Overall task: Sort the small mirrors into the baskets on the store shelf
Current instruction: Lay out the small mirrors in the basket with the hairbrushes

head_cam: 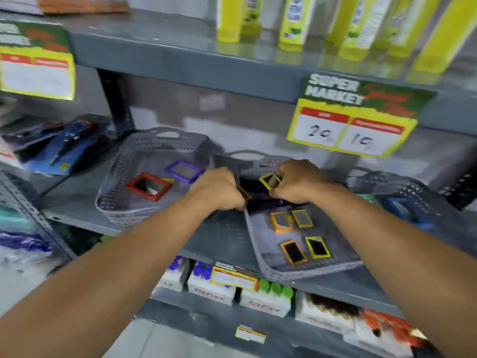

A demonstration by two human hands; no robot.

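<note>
Bare forearms reach over grey metal shelf [222, 244]; right hand [296, 182] pinches yellow-green framed mirror [270, 181] above perforated grey plastic basket [304, 273] holding four rectangular mirrors; left hand [219, 188] grips orange-framed mirror [245, 195]; left basket [116, 182] holds red mirror [148, 186], purple mirror [183, 171].

This was a shop, a supermarket aisle by its own signage. Grey metal shelving [180, 60] ran in tiers, and from the front edge of the upper shelf hung a yellow-and-green price tag [353, 120] printed "SUPER MARKET", with 20 and 10 handwritten in its boxes. Yellow bottles [294, 21] stood in rows above. Perforated grey baskets [154, 151] of small framed mirrors sat on the middle shelf, and boxed bottled goods [211, 288] filled the shelf below.
</note>
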